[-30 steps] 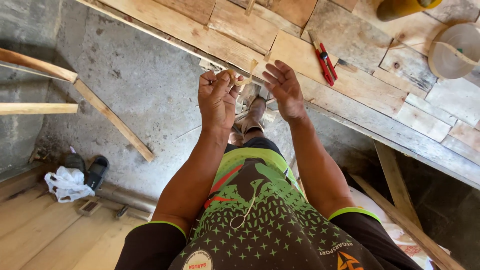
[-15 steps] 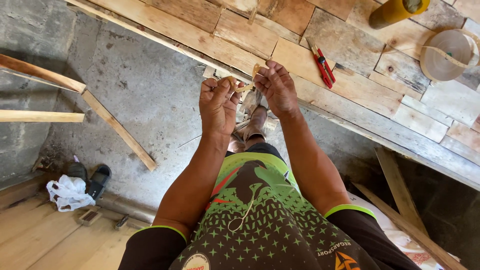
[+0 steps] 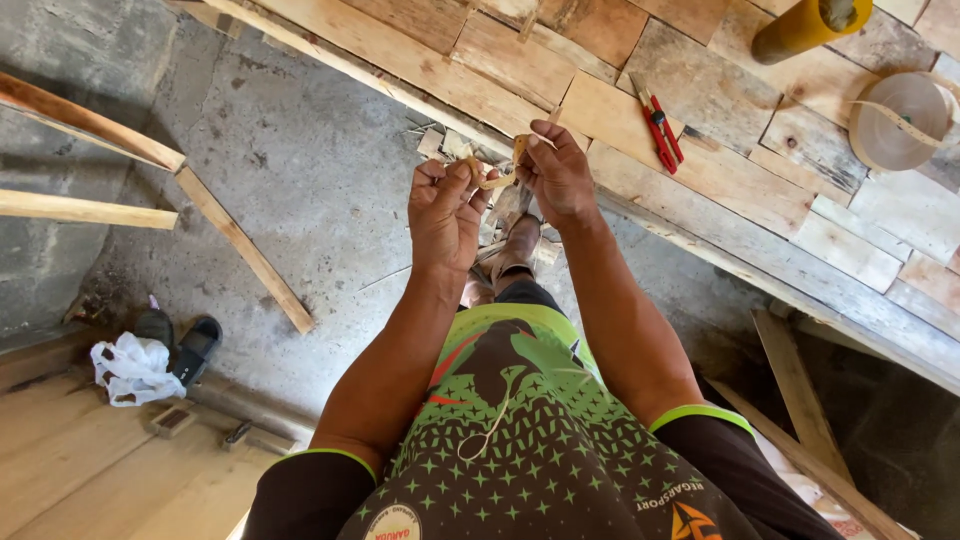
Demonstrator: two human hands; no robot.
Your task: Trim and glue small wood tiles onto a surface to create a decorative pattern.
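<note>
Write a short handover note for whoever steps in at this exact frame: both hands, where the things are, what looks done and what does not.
Left hand: closed, pinching one end of a thin tan strip in front of the body.
Right hand: closed on the strip's other end, which sticks up between its fingers.
The strip bends in a curve between the two hands, held over the edge of the plank bench.
On the bench: red-handled pliers, a roll of tan banding with a loose tail, and a yellow tube.
Done: the strip is in hand, off the bench.
Not done: it is not attached to anything; the pliers lie untouched.
</note>
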